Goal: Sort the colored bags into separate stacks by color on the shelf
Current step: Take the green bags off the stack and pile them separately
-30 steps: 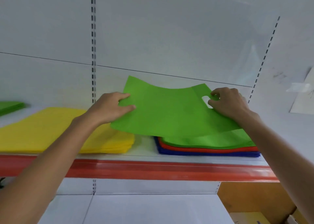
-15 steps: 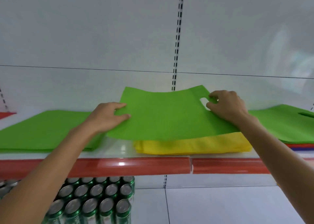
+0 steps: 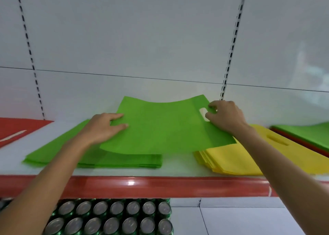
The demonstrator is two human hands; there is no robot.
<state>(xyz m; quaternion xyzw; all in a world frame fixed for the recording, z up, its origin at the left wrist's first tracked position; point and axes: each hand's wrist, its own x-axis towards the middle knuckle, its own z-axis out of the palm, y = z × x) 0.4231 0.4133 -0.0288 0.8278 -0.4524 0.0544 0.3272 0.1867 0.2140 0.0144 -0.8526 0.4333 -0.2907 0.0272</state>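
Note:
I hold a flat green bag point(image 3: 163, 126) in the air above the shelf point(image 3: 178, 170). My left hand point(image 3: 105, 128) pinches its left edge, thumb on top. Fingers of my right hand point(image 3: 225, 116) curl through its cut-out handle at the right edge. The bag hangs partly over a green stack point(image 3: 114, 160) lying on the shelf beneath my left forearm. Its right end overlaps a yellow stack point(image 3: 249, 160). A red stack point(image 3: 19, 129) lies at the far left. At the far right sits a mixed pile point(image 3: 306, 136) with green on top and red below.
The shelf has a glossy red front lip point(image 3: 160, 185) and a white back panel with slotted uprights point(image 3: 229, 56). Below the shelf stand several green drink cans point(image 3: 110, 217) with silver tops.
My view and both hands have swung left with the green bag. It now hangs mostly over the green stack instead of over the yellow one. Both grips are unchanged.

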